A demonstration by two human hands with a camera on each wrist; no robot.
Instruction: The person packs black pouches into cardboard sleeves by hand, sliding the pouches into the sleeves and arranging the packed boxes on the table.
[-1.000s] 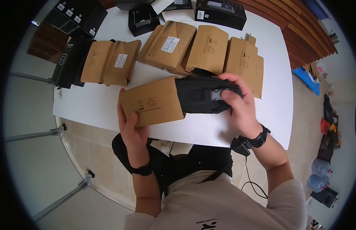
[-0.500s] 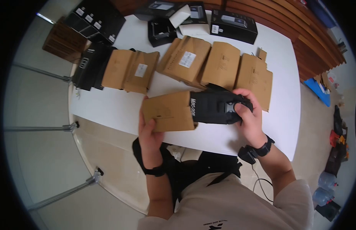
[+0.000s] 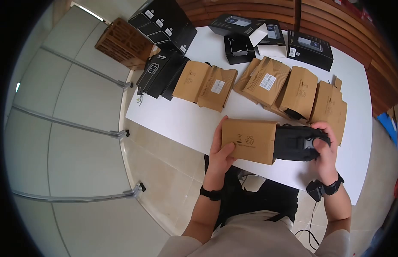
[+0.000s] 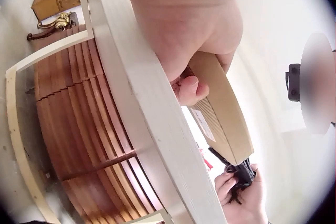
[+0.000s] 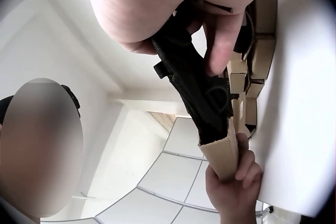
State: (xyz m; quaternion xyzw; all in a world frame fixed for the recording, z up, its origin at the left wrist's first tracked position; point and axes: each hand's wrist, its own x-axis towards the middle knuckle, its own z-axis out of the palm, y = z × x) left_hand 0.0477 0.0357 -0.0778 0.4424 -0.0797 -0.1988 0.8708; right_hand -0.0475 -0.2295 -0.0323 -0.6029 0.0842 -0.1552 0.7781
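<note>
My left hand grips the closed end of a brown cardboard box, thumb on its printed face. Out of the box's right end sticks a black fabric pouch with a grey buckle. My right hand holds the pouch's outer end, its thumb pressed near the buckle. In the right wrist view the pouch runs into the mouth of the box; its inner part is hidden. From the left wrist, the box shows a white label on its underside.
Several brown boxes lie along the middle of the white table. Black boxes stand at the back, with a black stack at the back left. The table's front edge runs below my hands.
The head view has turned, so table, boxes and hands sit further right in it. Both hands keep their hold on box and pouch; the lettering seen on the pouch is out of sight now.
</note>
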